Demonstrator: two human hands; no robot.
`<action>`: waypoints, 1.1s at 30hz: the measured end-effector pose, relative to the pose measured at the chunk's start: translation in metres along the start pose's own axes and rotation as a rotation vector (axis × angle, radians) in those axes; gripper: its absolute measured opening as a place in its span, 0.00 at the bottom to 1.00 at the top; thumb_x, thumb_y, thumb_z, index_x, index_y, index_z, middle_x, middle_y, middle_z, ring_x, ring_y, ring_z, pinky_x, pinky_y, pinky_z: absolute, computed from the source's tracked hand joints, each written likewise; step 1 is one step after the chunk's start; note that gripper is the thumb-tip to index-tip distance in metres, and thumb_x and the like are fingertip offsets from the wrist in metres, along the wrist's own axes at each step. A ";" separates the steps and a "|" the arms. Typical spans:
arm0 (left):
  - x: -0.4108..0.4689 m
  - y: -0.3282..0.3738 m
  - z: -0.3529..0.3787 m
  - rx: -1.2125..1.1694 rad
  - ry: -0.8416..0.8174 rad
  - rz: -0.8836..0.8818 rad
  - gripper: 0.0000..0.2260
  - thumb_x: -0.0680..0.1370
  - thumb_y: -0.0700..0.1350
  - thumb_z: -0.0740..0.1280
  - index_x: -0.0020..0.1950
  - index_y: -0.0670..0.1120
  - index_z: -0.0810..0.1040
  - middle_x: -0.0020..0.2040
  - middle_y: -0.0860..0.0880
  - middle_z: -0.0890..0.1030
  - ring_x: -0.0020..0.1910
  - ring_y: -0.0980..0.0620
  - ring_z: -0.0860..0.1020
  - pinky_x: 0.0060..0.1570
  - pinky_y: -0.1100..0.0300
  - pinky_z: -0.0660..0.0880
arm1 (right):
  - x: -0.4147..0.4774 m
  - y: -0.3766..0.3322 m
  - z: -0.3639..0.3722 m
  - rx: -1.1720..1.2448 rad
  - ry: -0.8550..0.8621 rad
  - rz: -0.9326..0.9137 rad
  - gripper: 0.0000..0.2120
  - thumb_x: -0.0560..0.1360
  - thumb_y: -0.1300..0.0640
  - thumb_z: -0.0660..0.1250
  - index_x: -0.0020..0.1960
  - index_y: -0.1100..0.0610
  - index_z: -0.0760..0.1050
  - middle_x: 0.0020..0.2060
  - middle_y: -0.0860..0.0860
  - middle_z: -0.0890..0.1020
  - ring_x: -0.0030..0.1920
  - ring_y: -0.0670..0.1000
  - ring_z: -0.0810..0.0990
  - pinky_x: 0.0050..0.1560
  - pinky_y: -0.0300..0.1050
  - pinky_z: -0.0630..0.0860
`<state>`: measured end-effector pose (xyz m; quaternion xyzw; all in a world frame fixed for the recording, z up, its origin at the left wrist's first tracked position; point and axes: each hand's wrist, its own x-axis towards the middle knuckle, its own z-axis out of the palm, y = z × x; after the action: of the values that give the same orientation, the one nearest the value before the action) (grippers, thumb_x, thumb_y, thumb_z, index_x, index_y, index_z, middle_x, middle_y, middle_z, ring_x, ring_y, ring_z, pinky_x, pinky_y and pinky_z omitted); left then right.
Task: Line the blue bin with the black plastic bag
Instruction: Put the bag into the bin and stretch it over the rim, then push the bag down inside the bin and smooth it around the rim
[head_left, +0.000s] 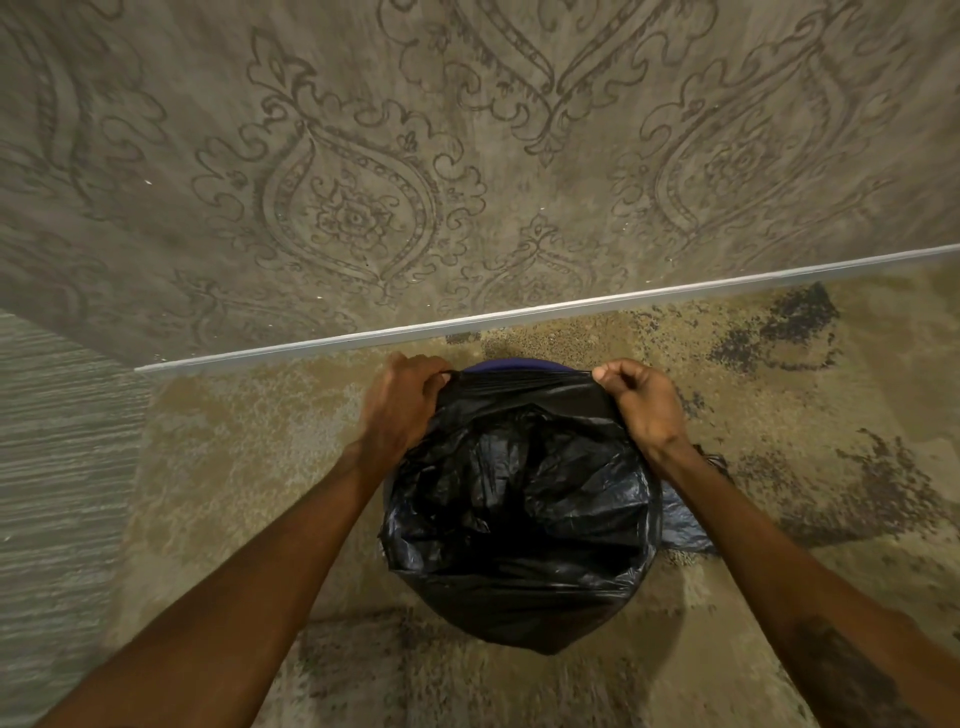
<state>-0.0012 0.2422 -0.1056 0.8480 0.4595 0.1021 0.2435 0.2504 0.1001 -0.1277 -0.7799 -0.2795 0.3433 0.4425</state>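
The black plastic bag (519, 499) hangs open inside the blue bin (511, 367), seen from above. Its near edge is folded over the bin's rim and covers the front wall. Only a thin arc of blue rim shows at the far side. My left hand (400, 405) pinches the bag's far edge at the left of that arc. My right hand (641, 402) pinches the same edge at the right, and the plastic is stretched taut between them. A loose flap of bag (685, 525) sticks out on the bin's right side.
The bin stands on a mottled tan and dark carpet (249, 467). A white baseboard (519, 314) runs just behind it, below a wall with grey ornamental wallpaper (363, 182). A second wall (57, 467) closes the left side.
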 end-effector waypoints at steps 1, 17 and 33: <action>-0.002 -0.002 0.001 -0.015 0.018 0.032 0.10 0.80 0.41 0.62 0.52 0.47 0.84 0.48 0.46 0.85 0.48 0.43 0.79 0.51 0.52 0.74 | 0.000 0.000 0.001 -0.006 -0.007 -0.014 0.07 0.79 0.54 0.67 0.48 0.55 0.82 0.42 0.48 0.85 0.42 0.45 0.81 0.45 0.37 0.76; -0.016 0.028 0.007 0.025 0.144 -0.090 0.08 0.79 0.46 0.64 0.52 0.47 0.82 0.49 0.46 0.83 0.49 0.44 0.80 0.52 0.48 0.75 | -0.020 -0.017 0.010 -0.501 -0.029 -0.511 0.07 0.77 0.57 0.70 0.52 0.56 0.85 0.49 0.50 0.81 0.52 0.51 0.74 0.50 0.38 0.67; -0.011 -0.008 -0.001 -0.287 -0.001 -0.120 0.07 0.78 0.44 0.68 0.50 0.45 0.86 0.42 0.49 0.85 0.42 0.55 0.80 0.46 0.60 0.73 | 0.010 -0.039 0.020 -0.343 -0.217 -0.116 0.14 0.79 0.53 0.68 0.39 0.62 0.79 0.31 0.48 0.77 0.32 0.45 0.72 0.35 0.40 0.69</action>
<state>-0.0137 0.2371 -0.1089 0.7755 0.4899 0.1516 0.3682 0.2359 0.1350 -0.1035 -0.7850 -0.4242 0.3467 0.2893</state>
